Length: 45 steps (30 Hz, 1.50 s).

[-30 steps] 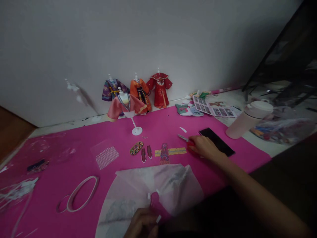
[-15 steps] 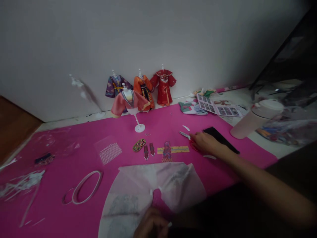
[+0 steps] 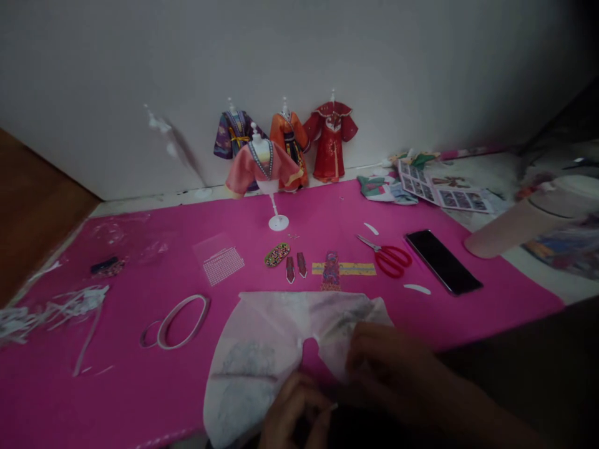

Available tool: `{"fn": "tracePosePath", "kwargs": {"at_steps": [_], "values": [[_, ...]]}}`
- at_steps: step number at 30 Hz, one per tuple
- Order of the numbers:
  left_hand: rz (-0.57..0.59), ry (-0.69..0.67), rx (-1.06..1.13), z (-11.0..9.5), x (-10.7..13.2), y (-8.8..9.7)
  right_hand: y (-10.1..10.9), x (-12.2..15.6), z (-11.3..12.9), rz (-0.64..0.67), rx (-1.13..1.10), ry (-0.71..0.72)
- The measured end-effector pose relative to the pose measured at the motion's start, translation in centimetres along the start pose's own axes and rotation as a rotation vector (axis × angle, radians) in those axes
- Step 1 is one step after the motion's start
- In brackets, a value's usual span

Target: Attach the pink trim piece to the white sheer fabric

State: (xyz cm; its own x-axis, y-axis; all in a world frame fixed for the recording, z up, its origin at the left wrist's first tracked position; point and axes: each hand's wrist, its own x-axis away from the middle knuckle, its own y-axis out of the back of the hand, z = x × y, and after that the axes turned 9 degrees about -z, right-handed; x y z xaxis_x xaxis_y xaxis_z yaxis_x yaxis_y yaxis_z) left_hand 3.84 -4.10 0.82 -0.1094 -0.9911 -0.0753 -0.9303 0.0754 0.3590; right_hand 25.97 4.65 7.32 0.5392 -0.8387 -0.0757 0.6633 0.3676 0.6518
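A pale fan-shaped paper piece lies on the pink mat at the near edge. My left hand pinches its inner notch, fingers closed on the paper. My right hand rests on the right part of the same piece, fingers curled on its edge. Red-handled scissors lie free on the mat beyond, beside a black phone. Small printed paper bits sit in a row just past the piece.
A doll stand with a pink robe rises mid-mat; three dressed stands line the wall. A tape ring, a gem sheet, scraps, a pink cup and printed sheets lie around.
My right hand has left the scissors on the mat and come back to the pale paper piece. The view has shifted, so everything sits further right and higher.
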Motion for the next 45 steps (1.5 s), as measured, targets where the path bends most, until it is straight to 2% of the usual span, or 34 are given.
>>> {"fn": "tracePosePath", "kwargs": {"at_steps": [2, 5, 8, 13, 20, 23, 25, 27, 30, 35, 45], "values": [[-0.022, 0.014, 0.002, -0.6, -0.3, 0.1, -2.1, 1.0, 0.7, -0.006, -0.085, -0.029], [-0.043, -0.003, -0.015, -1.4, -0.7, 0.4, -3.7, 1.3, 0.6, -0.049, -0.142, -0.052], [-0.035, -0.019, -0.059, -1.6, -0.8, 0.6, -4.1, 1.3, 0.4, -0.048, -0.128, -0.049], [-0.034, -0.051, -0.171, -1.2, -0.6, 0.5, -4.6, 1.3, 0.5, 0.002, 0.016, -0.027], [-0.044, -0.087, -0.223, -0.7, -0.2, 0.7, -5.2, 1.2, 0.4, 0.032, 0.121, 0.030], [-0.125, -0.132, -0.335, -0.3, -0.3, 1.4, -4.2, 0.2, 0.2, 0.023, 0.056, -0.046], [-0.184, -0.212, -0.454, -0.2, -0.5, 1.5, -3.5, -1.0, 0.0, 0.001, 0.039, -0.128], [-0.196, -0.317, -0.550, -0.3, -0.8, 1.1, -3.1, -2.5, -0.2, -0.018, 0.081, -0.193], [-0.181, -0.414, -0.631, -0.5, -1.1, -0.1, -3.5, -4.7, -0.6, -0.003, 0.112, -0.209], [-0.174, -0.397, -0.745, -0.2, -0.7, -1.5, -5.1, -6.5, -1.1, 0.051, 0.173, -0.185], [-0.048, -0.305, -0.790, 0.0, -0.4, -1.2, -5.6, -7.3, -1.2, 0.112, 0.299, -0.194]]}}
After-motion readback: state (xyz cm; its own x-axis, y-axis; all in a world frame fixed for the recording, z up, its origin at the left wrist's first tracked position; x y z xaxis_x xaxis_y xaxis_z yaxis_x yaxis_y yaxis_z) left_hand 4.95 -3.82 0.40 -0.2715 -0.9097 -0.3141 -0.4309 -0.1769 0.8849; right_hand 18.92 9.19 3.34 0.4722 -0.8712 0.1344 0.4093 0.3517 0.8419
